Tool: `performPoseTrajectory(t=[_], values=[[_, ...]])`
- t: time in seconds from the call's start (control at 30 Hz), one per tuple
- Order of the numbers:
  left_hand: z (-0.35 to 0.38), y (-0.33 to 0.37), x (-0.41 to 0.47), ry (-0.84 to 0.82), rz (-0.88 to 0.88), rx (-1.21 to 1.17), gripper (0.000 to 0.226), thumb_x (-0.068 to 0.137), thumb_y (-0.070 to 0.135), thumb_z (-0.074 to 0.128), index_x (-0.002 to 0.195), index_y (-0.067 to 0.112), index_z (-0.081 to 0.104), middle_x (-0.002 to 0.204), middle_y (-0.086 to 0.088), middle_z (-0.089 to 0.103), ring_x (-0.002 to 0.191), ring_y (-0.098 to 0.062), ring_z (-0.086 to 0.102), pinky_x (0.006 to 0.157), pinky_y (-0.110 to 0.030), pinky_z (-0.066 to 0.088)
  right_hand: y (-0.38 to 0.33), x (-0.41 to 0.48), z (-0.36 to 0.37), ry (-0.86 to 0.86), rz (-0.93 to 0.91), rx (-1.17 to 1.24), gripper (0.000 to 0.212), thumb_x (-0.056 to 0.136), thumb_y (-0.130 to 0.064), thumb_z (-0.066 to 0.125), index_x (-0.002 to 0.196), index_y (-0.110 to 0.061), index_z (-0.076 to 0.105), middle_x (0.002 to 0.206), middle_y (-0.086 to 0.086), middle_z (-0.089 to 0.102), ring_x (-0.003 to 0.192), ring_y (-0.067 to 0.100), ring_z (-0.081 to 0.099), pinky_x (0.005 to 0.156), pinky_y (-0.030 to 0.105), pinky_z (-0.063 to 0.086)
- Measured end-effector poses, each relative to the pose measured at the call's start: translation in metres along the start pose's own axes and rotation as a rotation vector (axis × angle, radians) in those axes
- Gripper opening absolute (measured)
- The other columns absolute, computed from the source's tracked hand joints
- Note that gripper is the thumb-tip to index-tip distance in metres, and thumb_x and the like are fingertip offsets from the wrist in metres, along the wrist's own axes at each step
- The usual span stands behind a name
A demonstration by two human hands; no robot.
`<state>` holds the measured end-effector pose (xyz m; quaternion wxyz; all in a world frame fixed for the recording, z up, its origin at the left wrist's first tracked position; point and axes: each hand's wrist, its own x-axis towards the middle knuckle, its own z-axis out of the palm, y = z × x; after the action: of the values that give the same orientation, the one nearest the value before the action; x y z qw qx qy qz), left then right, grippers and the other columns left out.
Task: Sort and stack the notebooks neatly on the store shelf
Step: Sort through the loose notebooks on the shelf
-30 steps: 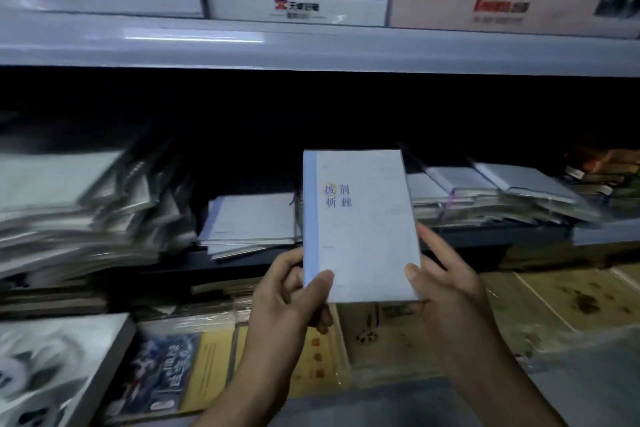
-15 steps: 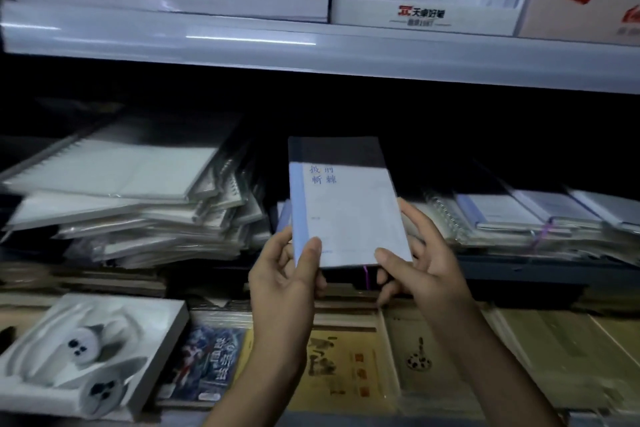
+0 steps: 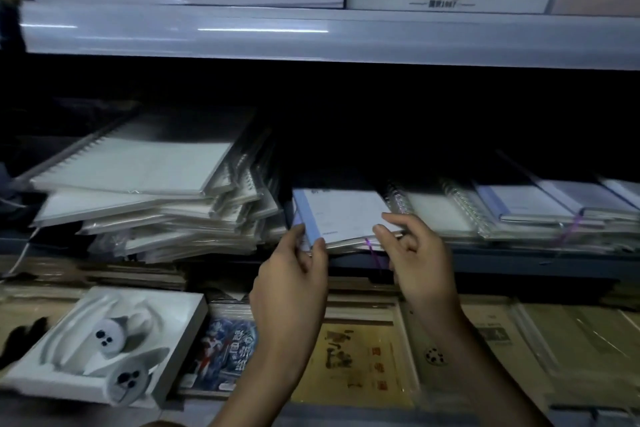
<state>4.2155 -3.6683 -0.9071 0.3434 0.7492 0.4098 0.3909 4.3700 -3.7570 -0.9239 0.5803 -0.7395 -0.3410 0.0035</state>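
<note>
Pinching the blue-spined notebook (image 3: 343,215) by its near corners, the left hand (image 3: 291,284) and right hand (image 3: 419,263) settle it on a low stack (image 3: 348,244) just right of the slumped spiral pile (image 3: 145,184), which looks unsorted, so much work is left.

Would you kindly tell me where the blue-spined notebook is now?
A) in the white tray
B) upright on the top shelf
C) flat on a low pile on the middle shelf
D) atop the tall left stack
C: the notebook lies flat on a low pile, right of the tall stack, with the left hand and right hand pinching its front corners.
</note>
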Motion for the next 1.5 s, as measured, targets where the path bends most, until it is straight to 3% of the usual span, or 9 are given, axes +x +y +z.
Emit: performPoseTrajectory(t=[0.1, 0.27, 0.37, 0.5, 0.77, 1.03, 1.27, 1.37, 1.5], values=[[0.002, 0.001, -0.003, 0.032, 0.016, -0.044, 0.039, 0.102, 0.038, 0.061, 0.141, 0.033, 0.061, 0.065, 0.011, 0.064, 0.061, -0.004, 0.062, 0.056, -0.035, 0.052, -0.001, -0.005, 0.001, -0.02, 0.002, 0.003, 0.032, 0.098, -0.039, 0.064, 0.129, -0.03, 0.064, 0.058, 0.005, 0.06, 0.052, 0.021, 0.059, 0.054, 0.046, 0.05], [0.004, 0.01, -0.014, 0.004, 0.138, -0.044, 0.027, 0.102, 0.032, 0.063, 0.129, 0.037, 0.065, 0.075, 0.017, 0.063, 0.067, -0.002, 0.062, 0.055, -0.026, 0.04, -0.005, -0.014, -0.007, -0.078, -0.029, -0.083, 0.049, 0.094, -0.039, 0.071, 0.141, -0.032, 0.058, 0.063, 0.002, 0.063, 0.059, 0.017, 0.064, 0.061, 0.043, 0.056], [0.011, 0.015, -0.021, -0.014, 0.248, -0.019, 0.026, 0.101, 0.03, 0.065, 0.127, 0.033, 0.068, 0.067, 0.013, 0.06, 0.069, -0.002, 0.061, 0.056, -0.025, 0.043, -0.006, -0.022, -0.021, -0.042, -0.044, -0.163, 0.05, 0.091, -0.034, 0.076, 0.139, -0.034, 0.06, 0.065, -0.006, 0.062, 0.059, 0.01, 0.061, 0.061, 0.033, 0.055], [0.027, 0.022, -0.03, -0.081, 0.385, -0.017, 0.027, 0.101, 0.029, 0.064, 0.128, 0.029, 0.067, 0.089, 0.018, 0.061, 0.084, -0.001, 0.06, 0.071, -0.03, 0.053, -0.01, -0.032, -0.049, 0.049, -0.092, -0.255, 0.045, 0.091, -0.034, 0.077, 0.134, -0.031, 0.064, 0.066, -0.01, 0.061, 0.064, 0.007, 0.061, 0.059, 0.021, 0.051], [0.077, 0.037, -0.07, -0.194, 0.681, 0.075, 0.031, 0.103, 0.034, 0.059, 0.132, 0.025, 0.065, 0.118, 0.009, 0.063, 0.109, -0.015, 0.062, 0.087, -0.038, 0.054, 0.001, -0.05, -0.133, 0.258, -0.172, -0.602, 0.048, 0.091, -0.044, 0.072, 0.134, -0.023, 0.064, 0.117, -0.004, 0.062, 0.112, 0.02, 0.058, 0.091, 0.044, 0.053], [0.152, 0.09, -0.105, -0.122, 0.974, 0.306, 0.036, 0.095, 0.027, 0.054, 0.127, 0.017, 0.067, 0.103, -0.003, 0.063, 0.09, -0.028, 0.06, 0.076, -0.041, 0.045, 0.029, -0.056, -0.211, 0.386, 0.084, -0.775, 0.055, 0.09, -0.044, 0.072, 0.139, -0.022, 0.059, 0.129, 0.007, 0.059, 0.124, 0.032, 0.052, 0.102, 0.049, 0.046], [0.229, 0.166, -0.084, -0.156, 1.288, 0.427, 0.06, 0.084, 0.025, 0.066, 0.142, 0.014, 0.056, 0.131, -0.015, 0.06, 0.122, -0.038, 0.056, 0.102, -0.049, 0.042, 0.048, -0.06, -0.269, 0.47, 0.29, -0.779, 0.059, 0.09, -0.048, 0.069, 0.14, -0.017, 0.058, 0.132, 0.013, 0.059, 0.124, 0.035, 0.053, 0.103, 0.049, 0.045], [0.258, 0.194, -0.079, -0.128, 1.352, 0.535, 0.071, 0.091, 0.025, 0.055, 0.158, 0.013, 0.038, 0.153, -0.02, 0.048, 0.142, -0.041, 0.044, 0.116, -0.055, 0.036, 0.053, -0.064, -0.286, 0.485, 0.339, -0.771, 0.061, 0.09, -0.048, 0.069, 0.141, -0.017, 0.056, 0.134, 0.014, 0.057, 0.125, 0.036, 0.052, 0.104, 0.049, 0.044], [0.288, 0.213, -0.075, -0.025, 1.438, 0.777, 0.062, 0.098, 0.018, 0.047, 0.158, 0.005, 0.037, 0.144, -0.017, 0.055, 0.133, -0.036, 0.054, 0.109, -0.047, 0.045, 0.057, -0.069, -0.301, 0.495, 0.369, -0.773, 0.058, 0.091, -0.047, 0.068, 0.141, -0.018, 0.057, 0.134, 0.014, 0.056, 0.125, 0.035, 0.051, 0.104, 0.048, 0.044]])
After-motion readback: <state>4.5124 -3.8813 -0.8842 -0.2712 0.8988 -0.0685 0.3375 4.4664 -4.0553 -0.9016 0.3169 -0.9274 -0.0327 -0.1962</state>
